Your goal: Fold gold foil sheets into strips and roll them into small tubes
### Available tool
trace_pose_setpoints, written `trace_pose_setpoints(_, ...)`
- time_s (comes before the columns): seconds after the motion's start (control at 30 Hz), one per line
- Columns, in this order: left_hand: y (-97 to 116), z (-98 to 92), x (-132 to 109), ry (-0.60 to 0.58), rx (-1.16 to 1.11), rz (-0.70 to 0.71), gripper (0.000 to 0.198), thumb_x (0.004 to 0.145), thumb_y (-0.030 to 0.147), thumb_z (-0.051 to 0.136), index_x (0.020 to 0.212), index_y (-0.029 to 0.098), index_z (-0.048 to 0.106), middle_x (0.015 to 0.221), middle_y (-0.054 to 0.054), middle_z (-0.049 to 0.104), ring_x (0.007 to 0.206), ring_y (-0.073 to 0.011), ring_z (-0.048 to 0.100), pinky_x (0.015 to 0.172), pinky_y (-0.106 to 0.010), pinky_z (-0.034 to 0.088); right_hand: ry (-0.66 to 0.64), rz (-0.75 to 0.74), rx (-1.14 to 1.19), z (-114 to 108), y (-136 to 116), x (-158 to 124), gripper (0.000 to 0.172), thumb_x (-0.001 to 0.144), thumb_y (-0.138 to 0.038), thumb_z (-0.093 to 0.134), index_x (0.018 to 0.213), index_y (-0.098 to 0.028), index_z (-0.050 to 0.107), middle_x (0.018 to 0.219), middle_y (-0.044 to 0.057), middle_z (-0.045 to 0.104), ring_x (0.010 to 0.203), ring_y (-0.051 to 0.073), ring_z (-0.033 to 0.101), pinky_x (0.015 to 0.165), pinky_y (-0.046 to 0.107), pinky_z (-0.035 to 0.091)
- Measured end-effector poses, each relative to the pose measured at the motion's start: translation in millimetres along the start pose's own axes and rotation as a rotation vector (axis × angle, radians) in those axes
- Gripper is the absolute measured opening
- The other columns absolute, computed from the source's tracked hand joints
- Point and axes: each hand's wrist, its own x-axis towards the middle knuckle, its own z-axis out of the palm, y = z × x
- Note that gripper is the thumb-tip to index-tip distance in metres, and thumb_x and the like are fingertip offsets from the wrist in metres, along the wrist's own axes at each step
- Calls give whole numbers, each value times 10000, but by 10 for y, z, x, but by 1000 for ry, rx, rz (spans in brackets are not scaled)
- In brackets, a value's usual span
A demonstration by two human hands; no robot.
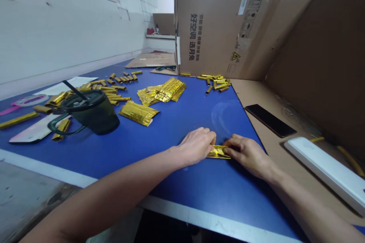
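Note:
My left hand [199,142] and my right hand [242,151] face each other over the blue tabletop [182,121]. Between them lies a strip of gold foil paper [219,152], partly folded and close to the table surface. The left fingers are curled down on its left end; the right thumb and fingers pinch its right end. My fingers hide both ends of the strip. Farther off lies a flat stack of gold foil paper [138,113], with a looser pile of gold sheets [171,89] behind it.
A dark green lidded cup [99,115] with a straw stands at left, among several rolled gold pieces [115,88]. More gold rolls [219,83] lie by the large cardboard box [216,26]. A black phone [269,120] and a white bar-shaped device [325,171] rest on cardboard at right.

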Motion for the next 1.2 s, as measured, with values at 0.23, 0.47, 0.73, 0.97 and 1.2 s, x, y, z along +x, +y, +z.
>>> trace_pose_setpoints(0.23, 5, 7, -3, 10, 63, 28, 99, 778, 166, 400, 805, 186, 493, 808, -17, 492, 777, -146, 469, 677, -260, 390, 97, -36, -119, 54, -48, -31, 127, 771, -174, 403, 732, -222, 514, 711, -9, 532, 609, 123, 510, 561, 239, 382)
trace_pose_setpoints(0.47, 6, 25, -9, 16, 179, 138, 107, 773, 129, 395, 769, 183, 487, 777, -20, 472, 759, -146, 455, 631, -247, 379, 77, -59, -226, 44, -109, -58, 183, 788, -132, 369, 677, -210, 492, 713, 1, 483, 640, 119, 490, 569, 229, 374)
trace_pose_setpoints(0.73, -35, -52, -25, -63, 157, 223, 102, 750, 134, 434, 698, 181, 508, 747, -17, 479, 732, -146, 476, 604, -241, 366, -23, -117, -234, -61, -135, -78, 206, 805, -195, 391, 698, -208, 566, 732, 21, 512, 706, 138, 505, 614, 242, 402)
trace_pose_setpoints(0.97, -37, -218, -64, -213, 21, 208, 317, 759, 456, 448, 813, 178, 589, 797, -37, 512, 741, -163, 512, 621, -257, 375, -156, -156, -240, -201, -189, -106, 237, 798, -381, 436, 778, -239, 623, 783, 24, 536, 739, 154, 520, 608, 257, 407)
trace_pose_setpoints(1.2, -42, -206, -84, -224, -77, 177, 238, 813, 324, 400, 786, 185, 591, 798, -33, 507, 801, -151, 513, 696, -249, 368, -164, -144, -197, -218, -159, -115, 235, 829, -302, 390, 800, -255, 619, 790, 15, 549, 750, 149, 523, 607, 248, 400)
